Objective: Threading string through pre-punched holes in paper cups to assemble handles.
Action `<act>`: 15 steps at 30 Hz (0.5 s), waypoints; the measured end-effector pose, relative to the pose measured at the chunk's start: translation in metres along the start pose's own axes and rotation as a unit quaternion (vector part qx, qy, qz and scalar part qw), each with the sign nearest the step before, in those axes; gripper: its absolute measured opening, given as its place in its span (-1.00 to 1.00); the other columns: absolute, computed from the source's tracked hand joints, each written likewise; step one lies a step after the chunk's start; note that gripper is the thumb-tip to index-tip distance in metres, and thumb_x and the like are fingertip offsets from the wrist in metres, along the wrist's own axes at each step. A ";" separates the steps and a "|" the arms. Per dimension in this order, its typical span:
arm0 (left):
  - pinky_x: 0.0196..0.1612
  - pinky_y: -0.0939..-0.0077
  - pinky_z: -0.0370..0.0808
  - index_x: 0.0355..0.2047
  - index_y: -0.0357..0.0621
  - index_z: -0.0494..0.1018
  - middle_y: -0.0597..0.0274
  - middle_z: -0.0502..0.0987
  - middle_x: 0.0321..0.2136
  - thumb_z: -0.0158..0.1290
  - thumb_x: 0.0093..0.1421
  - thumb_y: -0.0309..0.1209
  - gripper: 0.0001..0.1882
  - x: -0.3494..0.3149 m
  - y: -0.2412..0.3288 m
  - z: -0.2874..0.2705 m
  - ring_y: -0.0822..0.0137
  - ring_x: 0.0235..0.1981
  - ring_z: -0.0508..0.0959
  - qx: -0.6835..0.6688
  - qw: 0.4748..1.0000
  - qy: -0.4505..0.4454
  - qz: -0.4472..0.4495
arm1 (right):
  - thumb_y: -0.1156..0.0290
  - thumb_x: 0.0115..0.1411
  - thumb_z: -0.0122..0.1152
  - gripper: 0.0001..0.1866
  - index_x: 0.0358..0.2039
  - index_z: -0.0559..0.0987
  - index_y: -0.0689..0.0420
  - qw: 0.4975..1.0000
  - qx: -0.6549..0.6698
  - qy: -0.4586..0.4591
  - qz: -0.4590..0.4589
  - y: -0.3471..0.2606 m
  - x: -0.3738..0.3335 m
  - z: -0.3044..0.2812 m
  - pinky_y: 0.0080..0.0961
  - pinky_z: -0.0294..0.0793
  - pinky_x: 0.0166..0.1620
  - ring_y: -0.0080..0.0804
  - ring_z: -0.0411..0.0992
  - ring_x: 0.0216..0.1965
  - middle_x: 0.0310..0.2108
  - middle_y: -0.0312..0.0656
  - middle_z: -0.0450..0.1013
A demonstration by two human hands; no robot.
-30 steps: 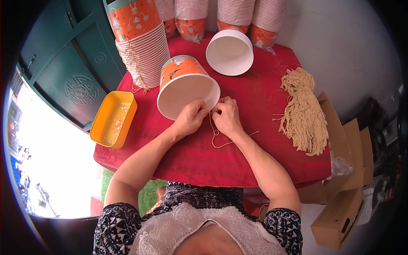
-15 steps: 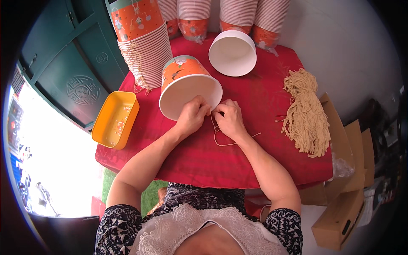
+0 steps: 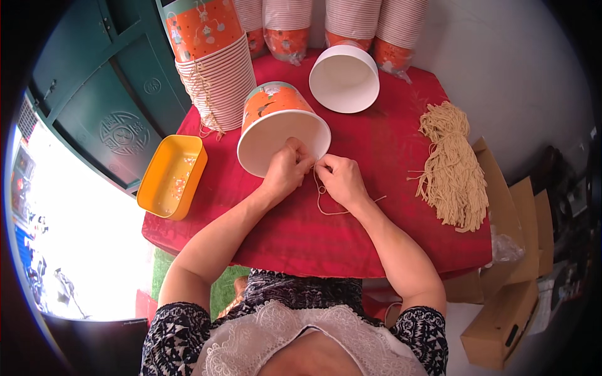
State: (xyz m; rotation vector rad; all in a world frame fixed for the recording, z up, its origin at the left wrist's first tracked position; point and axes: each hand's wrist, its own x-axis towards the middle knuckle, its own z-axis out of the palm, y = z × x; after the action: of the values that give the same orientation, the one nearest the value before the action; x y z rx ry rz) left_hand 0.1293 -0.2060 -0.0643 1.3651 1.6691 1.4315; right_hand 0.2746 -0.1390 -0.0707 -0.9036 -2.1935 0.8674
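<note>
An orange printed paper bucket lies tilted on the table, its white mouth toward me. My left hand reaches into that mouth at the lower right rim, its fingers closed in a pinch. Just outside the same rim, my right hand pinches with thumb and forefinger, almost touching the left fingertips. A thin tan string hangs from between the two hands and curls on the cloth, its free end passing under my right wrist. The fingers hide the exact spot where string meets rim.
Red cloth covers the table. A yellow tub with small scraps stands left, below a tall bucket stack hung with strings. Another white bucket lies behind, near bagged stacks. A string bundle lies right, beside cardboard boxes.
My left fingers have shifted slightly at the bucket's rim, and my right fingers have drawn into a tighter pinch. The whole view has moved a touch; the bucket and string stay nearly in place.
</note>
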 end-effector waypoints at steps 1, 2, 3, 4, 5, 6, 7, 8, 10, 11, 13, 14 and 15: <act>-0.75 0.63 0.27 -0.46 -0.31 0.37 0.25 0.44 -0.63 0.08 0.22 -0.54 -0.85 0.000 0.000 0.000 0.53 -0.76 0.37 0.000 1.000 0.000 0.000 | 0.48 0.12 0.18 -0.90 -0.45 0.60 0.24 1.000 0.025 0.002 -0.008 0.000 0.000 0.000 -0.44 0.46 -0.45 -0.36 0.49 -0.55 -0.55 -0.09 0.52; -0.72 0.59 0.30 -0.47 -0.33 0.39 0.24 0.45 -0.64 0.09 0.21 -0.53 -0.85 0.000 0.000 0.000 0.51 -0.74 0.38 0.001 1.000 -0.004 -0.007 | 0.49 0.14 0.17 -0.89 -0.45 0.60 0.25 0.999 0.050 0.004 -0.015 0.000 0.000 0.000 -0.50 0.45 -0.49 -0.44 0.49 -0.59 -0.57 -0.11 0.53; -0.69 0.55 0.33 -0.47 -0.34 0.42 0.22 0.46 -0.65 0.10 0.21 -0.52 -0.85 -0.001 0.000 0.000 0.50 -0.72 0.40 0.002 1.000 -0.007 -0.014 | 0.49 0.14 0.17 -0.89 -0.45 0.60 0.25 0.999 0.050 0.004 -0.015 -0.001 0.000 -0.001 -0.50 0.45 -0.49 -0.44 0.49 -0.59 -0.57 -0.11 0.53; -0.69 0.55 0.33 -0.47 -0.34 0.42 0.22 0.46 -0.65 0.10 0.21 -0.52 -0.85 -0.001 -0.001 0.000 0.50 -0.72 0.40 0.002 1.000 -0.007 -0.014 | 0.51 0.15 0.15 -0.89 -0.45 0.59 0.27 0.995 0.096 -0.013 0.012 -0.002 0.000 -0.002 -0.53 0.44 -0.48 -0.49 0.48 -0.57 -0.57 -0.15 0.53; -0.68 0.53 0.34 -0.46 -0.35 0.44 0.21 0.47 -0.65 0.10 0.21 -0.52 -0.86 -0.001 -0.001 0.001 0.49 -0.72 0.41 0.014 1.000 -0.011 -0.004 | 0.53 0.16 0.14 -0.88 -0.45 0.59 0.29 0.989 0.142 -0.029 0.039 -0.002 0.001 -0.003 -0.55 0.44 -0.47 -0.54 0.47 -0.55 -0.57 -0.18 0.54; -0.68 0.52 0.35 -0.44 -0.35 0.46 0.19 0.48 -0.64 0.10 0.21 -0.52 -0.87 -0.001 -0.002 0.001 0.49 -0.72 0.41 0.026 1.000 -0.015 0.006 | 0.53 0.16 0.14 -0.88 -0.45 0.59 0.29 0.989 0.142 -0.030 0.039 0.002 0.001 -0.001 -0.55 0.44 -0.47 -0.54 0.47 -0.55 -0.57 -0.18 0.54; -0.68 0.52 0.35 -0.44 -0.35 0.46 0.19 0.48 -0.64 0.10 0.21 -0.52 -0.87 0.000 -0.003 0.002 0.49 -0.72 0.41 0.025 1.000 -0.015 0.006 | 0.52 0.17 0.12 -0.87 -0.45 0.58 0.29 0.982 0.182 -0.027 0.043 0.004 0.003 0.001 -0.52 0.42 -0.54 -0.53 0.46 -0.61 -0.59 -0.16 0.54; -0.64 0.48 0.39 -0.43 -0.35 0.48 0.14 0.51 -0.62 0.10 0.20 -0.52 -0.88 0.000 -0.004 0.002 0.43 -0.70 0.45 0.045 0.999 -0.018 0.008 | 0.51 0.17 0.11 -0.86 -0.46 0.58 0.29 0.974 0.221 -0.025 0.047 0.007 0.003 0.002 -0.48 0.41 -0.60 -0.52 0.45 -0.66 -0.61 -0.14 0.54; -0.60 0.44 0.43 -0.41 -0.36 0.50 0.09 0.54 -0.60 0.10 0.19 -0.52 -0.89 0.000 -0.005 0.001 0.38 -0.68 0.49 0.065 0.998 -0.020 0.010 | 0.51 0.18 0.11 -0.85 -0.46 0.57 0.29 0.964 0.241 -0.051 0.098 0.000 0.002 -0.005 -0.52 0.36 -0.65 -0.55 0.40 -0.70 -0.61 -0.15 0.53; -0.54 0.40 0.46 -0.41 -0.36 0.52 0.05 0.55 -0.58 0.10 0.17 -0.53 -0.90 -0.001 -0.006 0.000 0.31 -0.63 0.52 0.087 0.995 -0.018 0.036 | 0.50 0.19 0.10 -0.85 -0.47 0.56 0.29 0.951 0.260 -0.077 0.149 -0.004 0.002 -0.008 -0.55 0.31 -0.70 -0.58 0.36 -0.75 -0.62 -0.17 0.53; -0.48 0.37 0.49 -0.41 -0.37 0.53 0.02 0.57 -0.57 0.11 0.14 -0.54 -0.90 -0.003 -0.007 -0.001 0.24 -0.59 0.55 0.109 0.992 -0.017 0.063 | 0.51 0.20 0.10 -0.85 -0.47 0.55 0.29 0.946 0.275 -0.079 0.155 -0.005 0.003 -0.007 -0.58 0.26 -0.73 -0.60 0.33 -0.77 -0.62 -0.17 0.52; -0.43 0.35 0.50 -0.41 -0.37 0.53 0.00 0.57 -0.54 0.11 0.11 -0.55 -0.91 -0.004 -0.007 -0.001 0.20 -0.53 0.57 0.106 0.992 -0.021 0.073 | 0.51 0.20 0.09 -0.85 -0.47 0.55 0.28 0.940 0.290 -0.080 0.161 -0.005 0.003 -0.008 -0.61 0.21 -0.77 -0.62 0.30 -0.80 -0.62 -0.17 0.52; -0.38 0.34 0.51 -0.41 -0.37 0.54 -0.02 0.58 -0.51 0.12 0.08 -0.56 -0.91 -0.005 -0.007 -0.002 0.16 -0.48 0.59 0.103 0.991 -0.025 0.082 | 0.51 0.20 0.09 -0.85 -0.47 0.55 0.28 0.940 0.290 -0.080 0.161 -0.005 0.003 -0.008 -0.61 0.21 -0.77 -0.62 0.30 -0.80 -0.62 -0.17 0.52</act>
State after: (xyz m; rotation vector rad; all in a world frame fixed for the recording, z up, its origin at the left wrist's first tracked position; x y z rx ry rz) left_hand 0.1271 -0.2106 -0.0713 1.6724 1.7443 1.3292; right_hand 0.2764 -0.1365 -0.0612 -0.9186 -1.7623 1.6843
